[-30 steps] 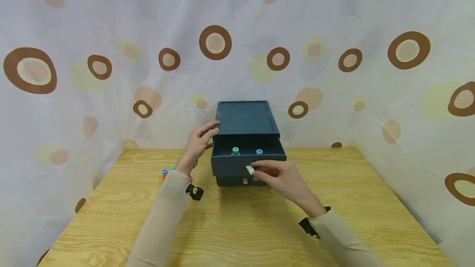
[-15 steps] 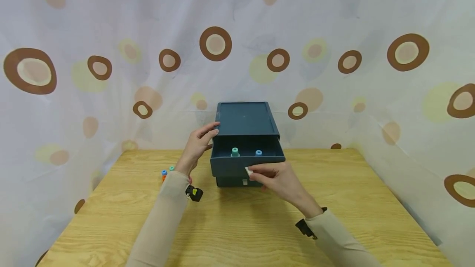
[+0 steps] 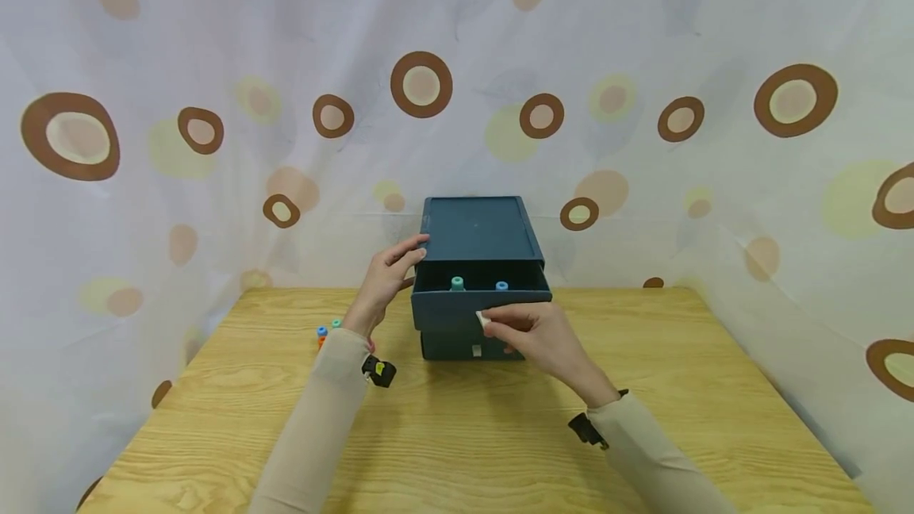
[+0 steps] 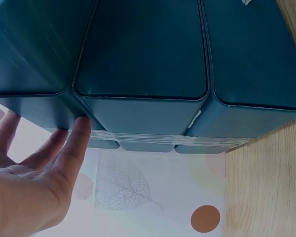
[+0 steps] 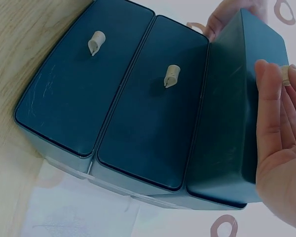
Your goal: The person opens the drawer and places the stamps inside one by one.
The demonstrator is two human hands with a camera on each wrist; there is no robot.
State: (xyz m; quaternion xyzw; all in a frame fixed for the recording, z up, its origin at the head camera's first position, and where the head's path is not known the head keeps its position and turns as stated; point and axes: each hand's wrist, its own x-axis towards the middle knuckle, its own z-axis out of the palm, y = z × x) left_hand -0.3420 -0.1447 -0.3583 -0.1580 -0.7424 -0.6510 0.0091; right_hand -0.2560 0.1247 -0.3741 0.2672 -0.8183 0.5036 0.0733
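Observation:
A dark blue drawer cabinet (image 3: 474,224) stands on the table, its top drawer (image 3: 444,312) pulled partly out. My right hand (image 3: 546,339) pinches the white pull tab (image 5: 285,75) on that drawer's front between thumb and fingers. Inside the drawer show the round tops of a green piece (image 3: 457,283) and a blue piece (image 3: 502,286); their lower parts are hidden behind the front. My left hand (image 3: 382,284) lies along the cabinet's left side, fingers extended, with fingertips at the top edge. In the left wrist view those fingers (image 4: 75,148) reach the dark side wall.
Two lower drawers are closed, each with a pale tab (image 5: 172,75). Left of the cabinet, several small coloured pieces, among them a blue one (image 3: 322,331), sit on the wooden table (image 3: 457,435), partly behind my left forearm. A patterned curtain (image 3: 471,22) hangs behind.
The top drawer has slid a little way back into the cabinet, my right hand moving with it on the tab. My left hand keeps its place at the cabinet's side.

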